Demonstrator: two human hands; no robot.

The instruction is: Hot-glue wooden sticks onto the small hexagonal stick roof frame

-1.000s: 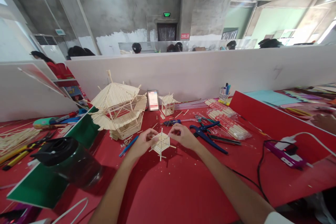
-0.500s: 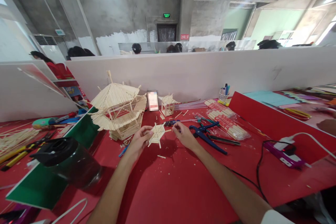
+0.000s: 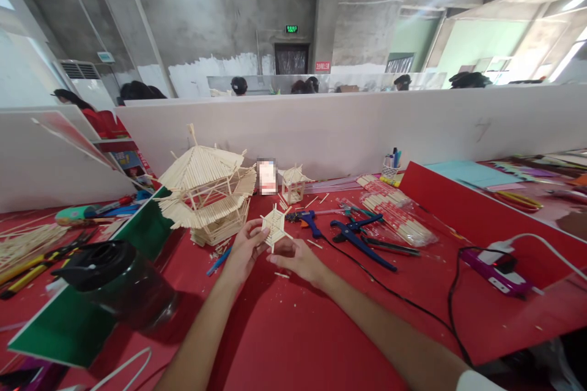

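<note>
My left hand (image 3: 244,248) pinches a small hexagonal web of thin wooden sticks (image 3: 274,227) and holds it upright above the red table (image 3: 298,330). My right hand (image 3: 297,259) sits just below and to the right of the web, fingers curled, with its fingertips near the web's lower edge; whether it grips anything is unclear. Right behind the hands lies a blue glue gun (image 3: 308,219). A large stick pagoda model (image 3: 208,192) stands to the left of the hands.
A small stick pavilion (image 3: 293,183) stands by the white partition (image 3: 367,125). Blue pliers (image 3: 358,235), a bag of sticks (image 3: 395,208), a pen cup (image 3: 391,166) and a purple power strip (image 3: 498,269) lie right. A black-lidded jar (image 3: 117,278) and green board (image 3: 77,317) sit left.
The stick web went from lying flat under both hands to being lifted and tipped upright in my left hand. My right hand came off it and dropped below it, uncovering the glue gun.
</note>
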